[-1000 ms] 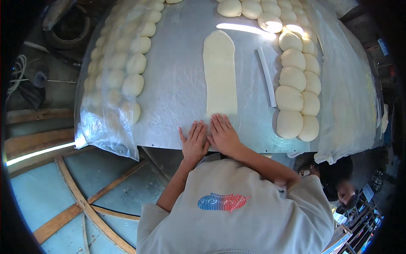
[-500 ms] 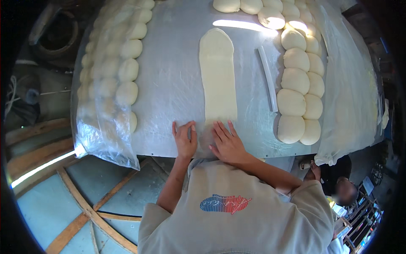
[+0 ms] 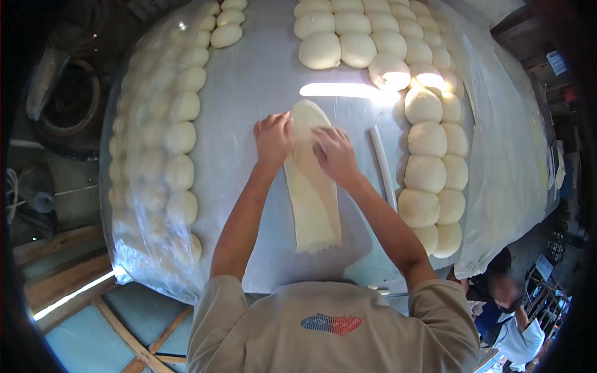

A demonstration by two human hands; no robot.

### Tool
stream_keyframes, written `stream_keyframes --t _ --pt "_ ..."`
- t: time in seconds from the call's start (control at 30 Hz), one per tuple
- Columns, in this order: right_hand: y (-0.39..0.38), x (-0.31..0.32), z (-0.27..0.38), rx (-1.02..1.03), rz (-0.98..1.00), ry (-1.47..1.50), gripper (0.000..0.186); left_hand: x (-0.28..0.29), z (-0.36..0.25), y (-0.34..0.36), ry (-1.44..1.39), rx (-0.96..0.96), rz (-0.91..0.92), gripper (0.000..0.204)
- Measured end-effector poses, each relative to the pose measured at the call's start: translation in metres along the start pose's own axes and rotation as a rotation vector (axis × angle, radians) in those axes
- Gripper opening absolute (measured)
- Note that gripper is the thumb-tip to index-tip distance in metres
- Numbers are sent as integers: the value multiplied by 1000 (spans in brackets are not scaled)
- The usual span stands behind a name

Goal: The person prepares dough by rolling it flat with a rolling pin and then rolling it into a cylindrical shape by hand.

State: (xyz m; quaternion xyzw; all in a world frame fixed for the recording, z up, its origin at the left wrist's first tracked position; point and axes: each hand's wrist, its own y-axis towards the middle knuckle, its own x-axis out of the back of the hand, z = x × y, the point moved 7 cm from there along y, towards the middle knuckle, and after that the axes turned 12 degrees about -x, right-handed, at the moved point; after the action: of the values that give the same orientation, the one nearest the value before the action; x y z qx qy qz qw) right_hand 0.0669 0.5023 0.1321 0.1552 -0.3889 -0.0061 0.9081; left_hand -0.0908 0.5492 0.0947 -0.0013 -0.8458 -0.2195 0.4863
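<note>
A long, flat strip of pale dough [image 3: 313, 211] lies lengthwise on the metal table, with a rounded far end and a thin, ragged near end. My left hand [image 3: 272, 142] is at the far part of its left edge, fingers curled in against the dough. Over the right side of the far part, my right hand [image 3: 336, 154] has bent fingers reaching onto the dough; motion blurs them, so their grip is unclear. To the right of that hand lies a pale rolling rod [image 3: 383, 165], touched by neither hand.
Rows of round dough balls [image 3: 425, 172] line the right side and far end. More dough balls [image 3: 182, 138] sit at the left beneath clear plastic sheeting [image 3: 146, 230]. Another plastic sheet [image 3: 504, 168] covers the table's right edge. A person [image 3: 497, 286] is beyond the near right corner.
Both hands have moved from the strip's near end to its far end. The view has shifted, so the table sits lower and more dough balls show at the far side.
</note>
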Motion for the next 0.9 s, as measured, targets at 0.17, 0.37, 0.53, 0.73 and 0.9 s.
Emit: stream_keyframes --t 0.17,0.37,0.53,0.73,0.9 --pt "98 -48 -62 -92 -94 -82 24 -39 6 67 190 -94 93 26" --pt "124 -77 -92 -189 301 -72 25 -53 30 81 93 -316 276 22" --pt "88 -43 -72 169 -10 -196 22 -46 17 68 141 -612 238 24" --pt "116 -47 -73 -90 198 -261 34 -37 6 86 86 -424 226 23" --pt "128 -54 -49 51 424 -534 27 -34 6 84 280 -389 238 17"
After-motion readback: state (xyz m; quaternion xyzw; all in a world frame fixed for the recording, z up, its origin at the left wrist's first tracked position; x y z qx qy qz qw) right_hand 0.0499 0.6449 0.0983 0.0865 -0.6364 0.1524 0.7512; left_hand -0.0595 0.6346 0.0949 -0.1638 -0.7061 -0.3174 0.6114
